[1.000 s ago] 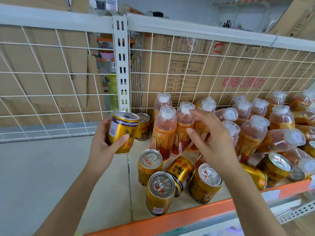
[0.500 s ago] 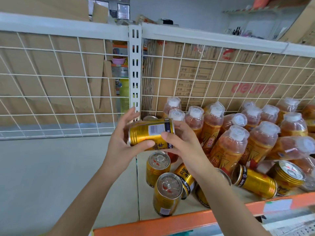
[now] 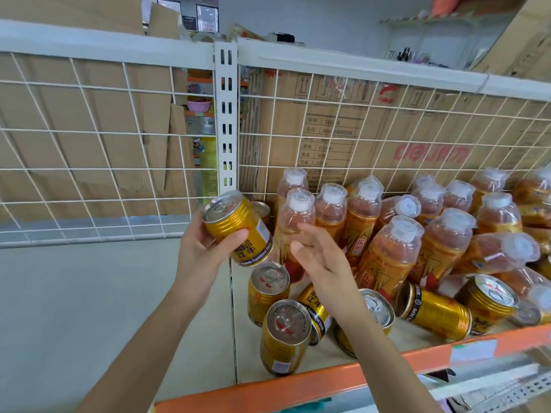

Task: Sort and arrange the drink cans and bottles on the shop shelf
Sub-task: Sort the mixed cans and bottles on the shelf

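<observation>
My left hand (image 3: 199, 251) grips a gold drink can (image 3: 237, 228), tilted with its top toward the upper left, above the shelf's left part. Just right of that can hovers my right hand (image 3: 320, 260), fingers spread and holding nothing. Below the hands stand two upright gold cans (image 3: 268, 290) (image 3: 284, 335). Other cans lie on their sides: one (image 3: 316, 314) between them and one (image 3: 436, 312) further right. Several clear bottles of orange drink (image 3: 331, 216) with white caps crowd the back right; some lean or lie flat (image 3: 495, 251).
The shelf has an orange front lip (image 3: 343, 380) and a white wire grid back (image 3: 387, 129) with a slotted upright post (image 3: 225, 120). Cardboard boxes (image 3: 343, 135) stand behind the grid. The neighbouring shelf board (image 3: 89, 293) lies to the left.
My right hand let go of the held can and drew back to the right with fingers spread. The can turned from lying sideways to tilted, top up-left, in my left hand alone.
</observation>
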